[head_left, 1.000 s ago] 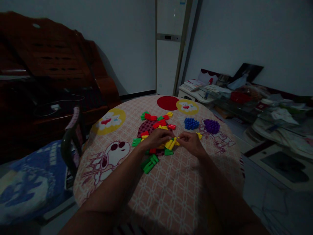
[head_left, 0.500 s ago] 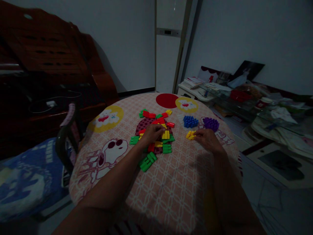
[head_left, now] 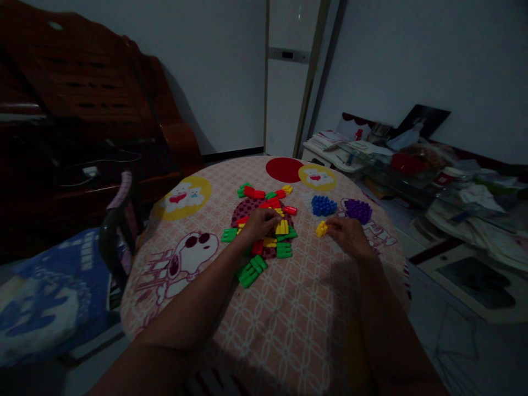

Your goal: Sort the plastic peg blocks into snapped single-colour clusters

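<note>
Over a loose pile of red, green and yellow plastic building blocks, my left hand (head_left: 264, 223) is closed with its fingertips at a yellow building block (head_left: 282, 227). Green blocks (head_left: 248, 273) lie on the near side of the pile, red ones (head_left: 254, 192) at its far side. To the right, my right hand (head_left: 346, 235) pinches at a small cluster of yellow building blocks (head_left: 321, 229), its fingertips at the cluster's right side. Just beyond it stands a tight group of blue blocks (head_left: 324, 205), and right of that a group of purple blocks (head_left: 358, 210).
A patterned cloth covers the round table (head_left: 284, 308). At the left are a chair (head_left: 115, 231) with a blue cover and a wooden bench (head_left: 82, 93). A cluttered glass-topped cabinet (head_left: 412, 176) stands along the right wall.
The yellow cluster at my right hand looks narrower and more compact, with the fingers closer around it. My left hand stays at the pile. The whole view has shifted slightly.
</note>
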A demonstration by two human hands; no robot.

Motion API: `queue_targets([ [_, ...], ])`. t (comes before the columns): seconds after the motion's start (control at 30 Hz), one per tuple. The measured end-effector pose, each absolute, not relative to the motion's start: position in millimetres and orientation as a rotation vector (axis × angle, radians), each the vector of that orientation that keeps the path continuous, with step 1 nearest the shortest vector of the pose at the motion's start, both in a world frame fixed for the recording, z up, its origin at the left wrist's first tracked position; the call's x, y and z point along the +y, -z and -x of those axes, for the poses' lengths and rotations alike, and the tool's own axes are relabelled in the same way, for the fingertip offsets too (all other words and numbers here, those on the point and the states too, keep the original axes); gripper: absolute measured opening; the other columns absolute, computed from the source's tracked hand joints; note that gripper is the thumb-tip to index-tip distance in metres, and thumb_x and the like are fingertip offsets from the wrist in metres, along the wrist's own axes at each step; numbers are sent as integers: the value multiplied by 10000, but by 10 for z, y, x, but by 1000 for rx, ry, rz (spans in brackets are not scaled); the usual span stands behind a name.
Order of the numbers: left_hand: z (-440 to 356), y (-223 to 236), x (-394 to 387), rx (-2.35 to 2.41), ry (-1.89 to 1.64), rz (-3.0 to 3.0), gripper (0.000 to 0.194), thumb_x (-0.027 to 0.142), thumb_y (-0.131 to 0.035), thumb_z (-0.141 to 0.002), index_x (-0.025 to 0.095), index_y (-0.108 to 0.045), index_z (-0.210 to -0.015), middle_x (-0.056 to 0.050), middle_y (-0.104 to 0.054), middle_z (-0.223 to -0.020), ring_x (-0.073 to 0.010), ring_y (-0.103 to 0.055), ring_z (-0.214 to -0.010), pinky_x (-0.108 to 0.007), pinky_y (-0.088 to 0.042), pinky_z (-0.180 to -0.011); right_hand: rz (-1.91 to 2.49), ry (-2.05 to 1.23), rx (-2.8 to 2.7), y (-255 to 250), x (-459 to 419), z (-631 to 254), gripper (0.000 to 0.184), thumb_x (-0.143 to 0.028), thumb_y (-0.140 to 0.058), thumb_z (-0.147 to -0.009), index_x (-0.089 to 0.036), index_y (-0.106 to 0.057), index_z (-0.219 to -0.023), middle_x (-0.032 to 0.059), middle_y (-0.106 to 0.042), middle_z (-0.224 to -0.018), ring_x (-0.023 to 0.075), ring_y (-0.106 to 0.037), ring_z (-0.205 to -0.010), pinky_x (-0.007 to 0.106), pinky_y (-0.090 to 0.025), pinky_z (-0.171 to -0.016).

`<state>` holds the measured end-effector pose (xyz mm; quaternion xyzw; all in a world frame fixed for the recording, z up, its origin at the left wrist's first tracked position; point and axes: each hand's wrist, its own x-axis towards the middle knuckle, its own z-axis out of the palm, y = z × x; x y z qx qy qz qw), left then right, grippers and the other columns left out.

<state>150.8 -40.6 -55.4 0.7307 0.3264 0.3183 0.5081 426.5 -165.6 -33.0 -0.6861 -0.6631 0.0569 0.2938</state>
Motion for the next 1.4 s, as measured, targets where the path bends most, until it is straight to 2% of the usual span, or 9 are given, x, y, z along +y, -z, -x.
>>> queue_targets([
  [0.17,-1548,409,-517,687,-755,-1672,226,366,-643,-798,143,-660,-827,35,-541,-541,-99,-480,-452,-202,-372,-455,1687,-206,-1605,246,-1668,-4096,219,-331,-623,-818,-184,-777,-866,62,-765,-818,196,-684,-729,292,-494,-683],
  [0.3,-1595,307,-638,565,-714,-1653,264,389,-671,-800,152,-673,-917,15,-596,-656,-98,-517,-518,-197,-391,-485,1527,-522,-1565,211,-1646,-3748,291,-428,-618,-853,-182,-768,-893,45,-742,-782,170,-656,-659,270,-499,-604],
  [0.43,-1606,287,-693,499,-677,-1714,244,384,-688,-793,159,-656,-883,11,-605,-688,-98,-526,-548,-198,-396,-509,1425,-799,-1562,228,-1621,-3485,310,-458,-674,-808,-182,-757,-921,23,-723,-761,148,-636,-615,250,-495,-560],
  [0.63,-1613,241,-743,425,-608,-1771,242,367,-694,-800,138,-684,-880,0,-609,-669,-112,-547,-569,-208,-405,-526,1387,-1164,-1512,188,-1669,-3578,290,-449,-755,-734,-166,-720,-788,12,-676,-591,119,-581,-479,198,-395,-426],
  [0.77,-1582,253,-675,510,-725,-1770,297,411,-658,-832,135,-697,-935,-31,-669,-764,-127,-604,-605,-224,-462,-560,1428,-909,-1323,46,-1775,-3936,322,-445,-817,-652,-160,-719,-765,16,-669,-568,119,-566,-451,209,-403,-412],
  [0.87,-1519,314,-548,664,-871,-1752,295,425,-651,-824,139,-676,-888,-21,-652,-691,-132,-602,-578,-213,-443,-520,1500,-656,-1150,-49,-1879,-4234,337,-434,-847,-585,-164,-713,-736,7,-642,-528,120,-548,-435,219,-409,-404],
  [0.93,-1475,350,-476,738,-928,-1720,281,418,-651,-813,142,-661,-863,-14,-642,-660,-131,-600,-558,-211,-445,-506,1571,-617,-1129,-68,-1931,-4369,332,-420,-848,-563,-162,-709,-719,8,-629,-510,118,-531,-423,219,-389,-389],
  [1.2,-1408,363,-424,814,-941,-1647,276,392,-660,-778,134,-657,-877,-18,-665,-679,-116,-587,-513,-213,-473,-466,1809,-664,-1335,117,-1847,-4350,159,-322,-678,-638,-168,-665,-675,8,-627,-514,119,-528,-423,225,-386,-419],
  [1.4,-1405,395,-391,824,-962,-1596,306,422,-675,-756,138,-655,-868,-12,-661,-668,-117,-592,-502,-219,-486,-458,1904,-468,-1549,213,-1765,-4370,132,-296,-623,-667,-175,-675,-667,7,-627,-522,133,-542,-472,241,-382,-485],
])
